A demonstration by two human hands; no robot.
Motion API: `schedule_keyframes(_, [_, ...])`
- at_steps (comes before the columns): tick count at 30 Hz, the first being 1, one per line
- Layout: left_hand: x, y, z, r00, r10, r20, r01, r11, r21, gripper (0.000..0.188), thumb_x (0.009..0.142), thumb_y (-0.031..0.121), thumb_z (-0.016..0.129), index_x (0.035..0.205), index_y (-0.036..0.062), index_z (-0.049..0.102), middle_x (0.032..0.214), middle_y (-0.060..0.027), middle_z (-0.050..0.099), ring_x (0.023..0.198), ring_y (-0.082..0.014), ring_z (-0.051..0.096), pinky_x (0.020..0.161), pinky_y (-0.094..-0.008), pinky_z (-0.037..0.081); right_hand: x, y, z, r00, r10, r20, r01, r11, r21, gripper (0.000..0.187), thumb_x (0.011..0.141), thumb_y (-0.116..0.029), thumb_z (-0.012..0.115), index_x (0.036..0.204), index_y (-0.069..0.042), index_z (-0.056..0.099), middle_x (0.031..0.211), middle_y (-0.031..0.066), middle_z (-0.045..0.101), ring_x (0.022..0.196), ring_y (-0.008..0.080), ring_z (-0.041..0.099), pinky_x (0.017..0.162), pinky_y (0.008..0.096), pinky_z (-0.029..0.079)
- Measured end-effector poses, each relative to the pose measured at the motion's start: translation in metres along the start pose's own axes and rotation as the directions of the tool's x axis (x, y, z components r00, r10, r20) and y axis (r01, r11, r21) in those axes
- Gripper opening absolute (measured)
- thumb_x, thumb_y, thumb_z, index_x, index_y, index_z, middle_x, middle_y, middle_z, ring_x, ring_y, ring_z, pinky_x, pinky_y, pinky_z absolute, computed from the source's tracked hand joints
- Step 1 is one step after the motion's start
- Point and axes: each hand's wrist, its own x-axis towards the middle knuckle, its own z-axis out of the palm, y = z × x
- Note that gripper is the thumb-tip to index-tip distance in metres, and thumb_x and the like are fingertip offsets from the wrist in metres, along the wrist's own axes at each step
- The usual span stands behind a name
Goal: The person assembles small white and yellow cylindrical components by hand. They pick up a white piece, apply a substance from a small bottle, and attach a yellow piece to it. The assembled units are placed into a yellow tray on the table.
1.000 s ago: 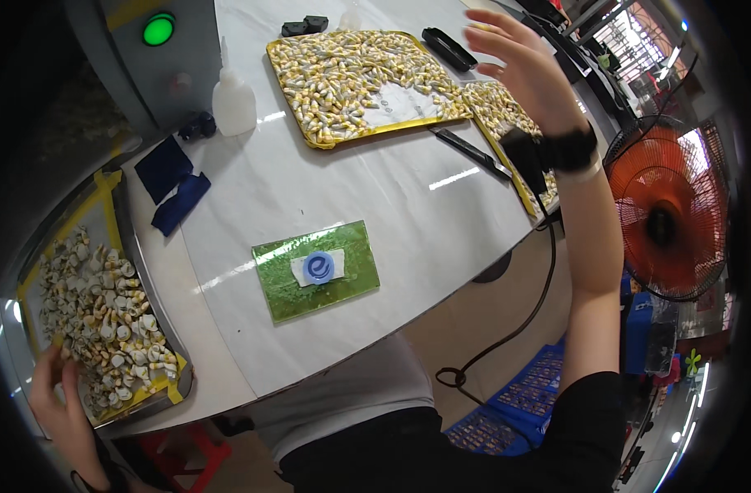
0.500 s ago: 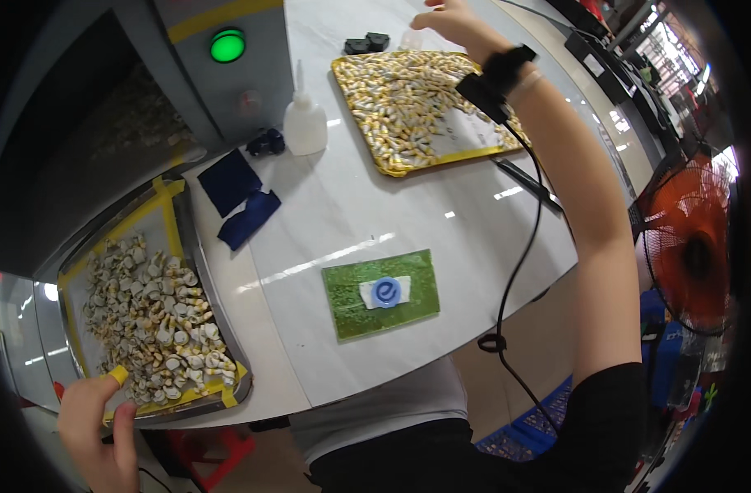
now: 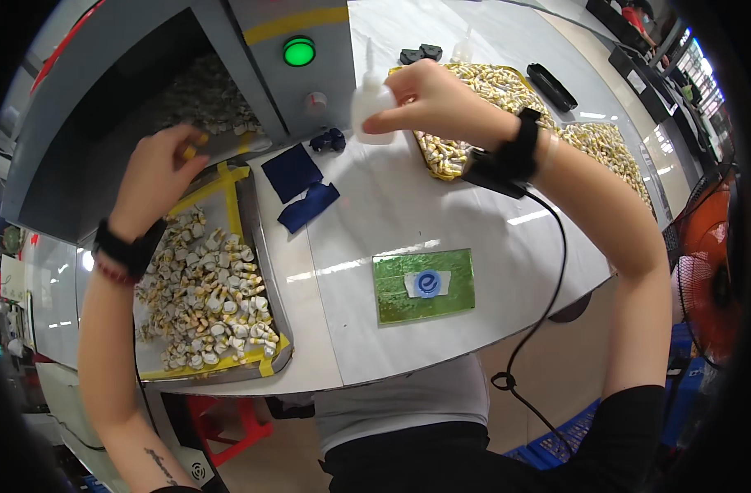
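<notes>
My right hand (image 3: 421, 103) is closed around a white translucent squeeze bottle (image 3: 369, 105) with a thin upright nozzle. The thumb lies across its front. My left hand (image 3: 158, 168) is raised at the grey machine's dark opening, above the far end of the left tray (image 3: 252, 238). Its fingers are bent and apart from the thumb, with yellow covers on fingertips and nothing visible between them. Small white-and-yellow pieces (image 3: 211, 296) heap in that tray. Nearer me lies a green rectangular plate (image 3: 392, 308), bearing a white patch and a round blue piece (image 3: 427, 283).
The grey machine (image 3: 326, 90) has a lit green button (image 3: 299, 51). Dark blue cloths (image 3: 292, 172) lie beside it. A yellow-edged tray of small pieces (image 3: 499, 80) sits behind my right forearm, near a black case (image 3: 551, 87). A cable (image 3: 548, 271) hangs from my right wrist.
My right hand has come from beyond the far tray to the squeeze bottle and taken hold of it. My left hand has risen from the left tray's near corner to the machine opening. The view has shifted.
</notes>
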Motion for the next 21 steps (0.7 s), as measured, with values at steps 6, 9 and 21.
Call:
schedule_keyframes(6, [0.037,-0.059,0.038,0.996,-0.090,-0.022,0.092,0.991,0.101,0.048,0.074,0.030,0.069,0.114,0.0052,0.058,0.093,-0.0188,0.063,0.088,-0.0330,0.062,0.077,-0.0380,0.048,-0.109,-0.046,-0.017,0.993,-0.113,0.024,0.108,0.981,0.164,0.031,0.073,-0.023,0.067,0.085,0.000,0.049,0.061,0.0052,0.046,0.054,0.0140,0.045,0.050,0.0291,0.037])
schedule_keyframes(9, [0.049,-0.051,0.051,0.995,-0.103,-0.002,0.103,0.983,0.154,0.051,0.077,0.038,0.066,0.116,0.0063,0.057,0.102,-0.0194,0.062,0.094,-0.0340,0.060,0.080,-0.0383,0.047,-0.164,-0.062,-0.027,0.944,0.122,0.308,-0.130,0.992,0.005,0.035,0.078,-0.021,0.062,0.102,-0.001,0.047,0.066,0.0160,0.056,0.060,0.0298,0.057,0.057,0.0376,0.044])
schedule_keyframes(21, [0.058,-0.073,0.061,0.994,-0.108,-0.006,0.108,0.989,0.102,0.060,0.075,0.042,0.070,0.117,0.0013,0.056,0.116,-0.0207,0.057,0.105,-0.0338,0.056,0.088,-0.0388,0.044,-0.203,-0.062,-0.011,0.930,0.176,0.324,-0.086,0.959,-0.272,0.032,0.080,-0.031,0.067,0.088,-0.002,0.058,0.057,0.0138,0.057,0.054,0.0332,0.059,0.050,0.0384,0.045])
